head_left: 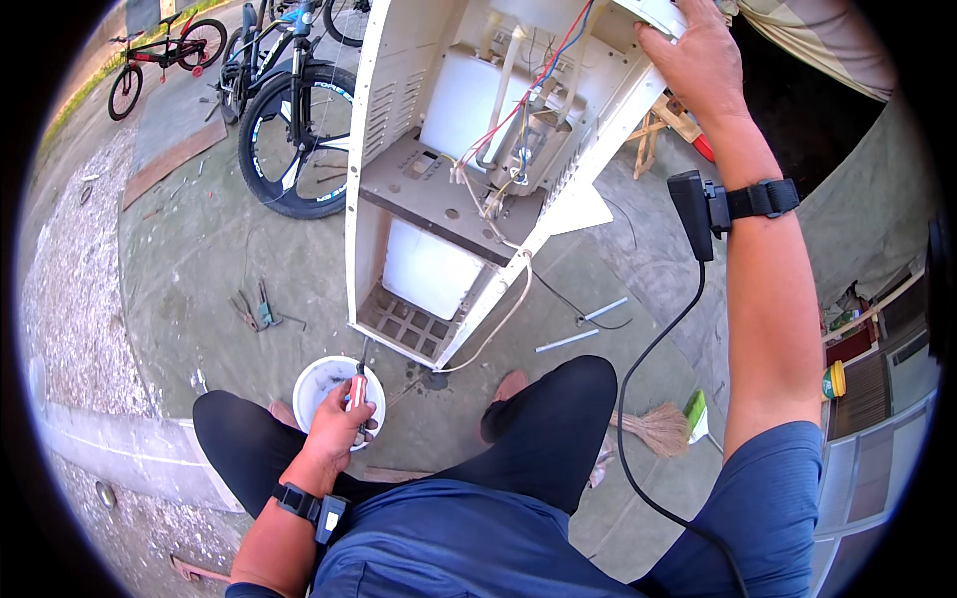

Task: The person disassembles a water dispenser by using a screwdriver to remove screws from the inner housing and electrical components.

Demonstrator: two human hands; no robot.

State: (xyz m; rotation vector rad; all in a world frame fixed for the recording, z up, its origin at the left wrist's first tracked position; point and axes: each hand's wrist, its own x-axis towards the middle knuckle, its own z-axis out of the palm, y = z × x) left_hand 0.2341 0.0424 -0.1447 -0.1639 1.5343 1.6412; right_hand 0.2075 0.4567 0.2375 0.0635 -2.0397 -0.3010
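A tall white water dispenser [424,194] stands before me with its back open, showing tubes, red and blue wires [520,102] and a metal tank [543,145]. My right hand [706,68] grips its upper right edge, thumb over the rim. In my left hand [335,424] is a screwdriver [358,389] with a red and clear handle. Its shaft points up toward the dispenser's lower left corner; whether the tip touches is unclear. Beneath that hand sits a white bucket [307,377] between my feet. A pale cord [508,317] hangs along the dispenser's right side.
Pliers and other hand tools [265,307] lie on the concrete at left. Bicycles [297,130] stand at the back left. To the right are two pale strips [566,340], a straw broom [653,429] and a green dustpan [696,414]. A wooden stool [650,140] is partly hidden behind the dispenser.
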